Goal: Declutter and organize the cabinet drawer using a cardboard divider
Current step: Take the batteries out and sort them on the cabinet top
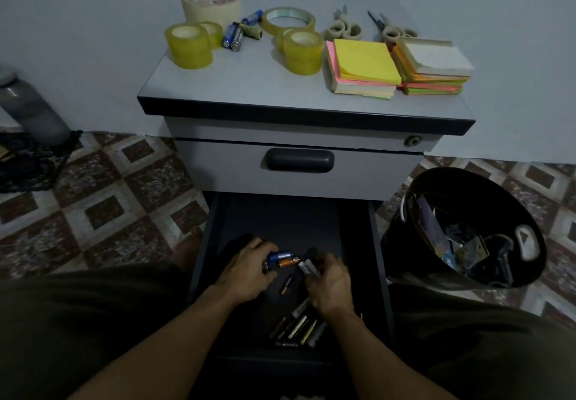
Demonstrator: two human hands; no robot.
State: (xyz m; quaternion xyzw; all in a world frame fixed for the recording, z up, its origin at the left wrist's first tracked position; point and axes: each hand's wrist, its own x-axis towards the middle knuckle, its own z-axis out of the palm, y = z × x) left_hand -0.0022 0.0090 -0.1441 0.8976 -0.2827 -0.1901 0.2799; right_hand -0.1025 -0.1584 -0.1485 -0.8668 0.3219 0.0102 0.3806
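Fingers [263, 246] of your left hand [246, 272] curl round a few batteries [282, 259], your right hand [330, 281] pinches silver batteries [308, 267], and the loose battery [287, 284] on the drawer [280, 222] floor sits right between both hands, lower centre, long axis pointing up-frame, about equally near either.

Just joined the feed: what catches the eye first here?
In the open bottom drawer, the left hand grips several batteries and the right hand grips silver batteries. Above, yellow tape rolls and sticky-note stacks crowd the cabinet top; a black bin of scraps stands at right.
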